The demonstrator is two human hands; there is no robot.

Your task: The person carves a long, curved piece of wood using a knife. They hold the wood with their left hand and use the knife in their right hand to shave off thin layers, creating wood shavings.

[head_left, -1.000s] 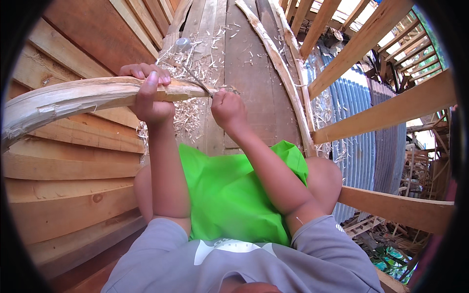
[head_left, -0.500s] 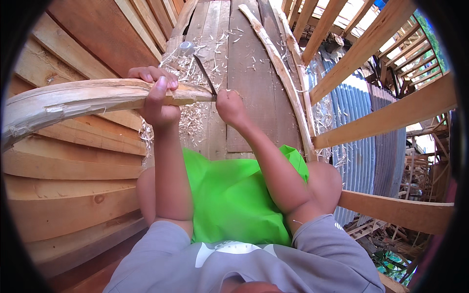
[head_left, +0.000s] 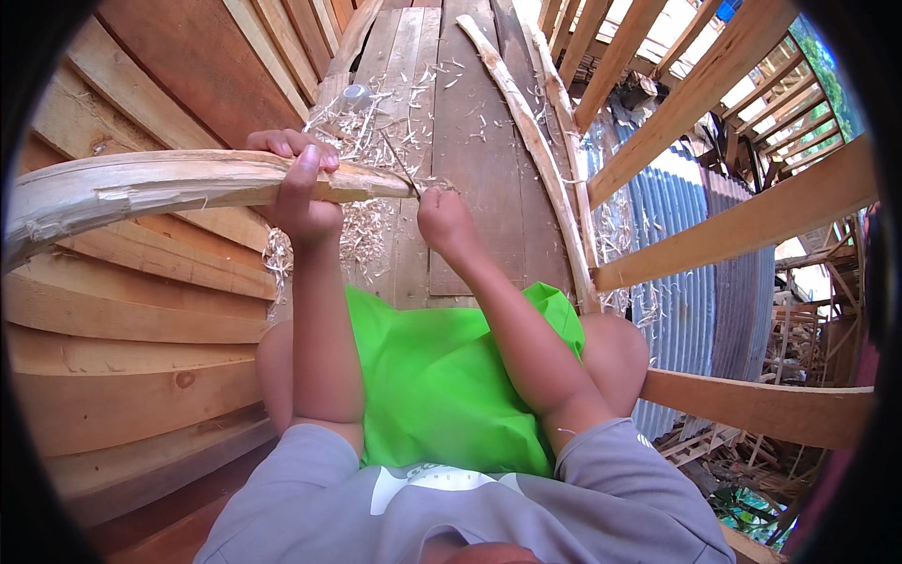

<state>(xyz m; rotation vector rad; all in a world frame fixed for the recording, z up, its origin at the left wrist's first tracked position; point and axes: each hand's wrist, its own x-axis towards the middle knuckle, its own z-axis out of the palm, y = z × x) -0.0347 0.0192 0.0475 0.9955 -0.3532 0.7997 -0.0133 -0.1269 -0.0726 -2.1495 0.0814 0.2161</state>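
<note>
Head view: my left hand clamps the pale wooden stick across my lap; right hand grips a knife at its tip. Shavings litter the plank floor; bark remains leftward.

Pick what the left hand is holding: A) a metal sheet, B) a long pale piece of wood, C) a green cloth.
B: the left hand wraps around the long pale piece of wood, while the right hand works a thin blade at its tip.
</note>
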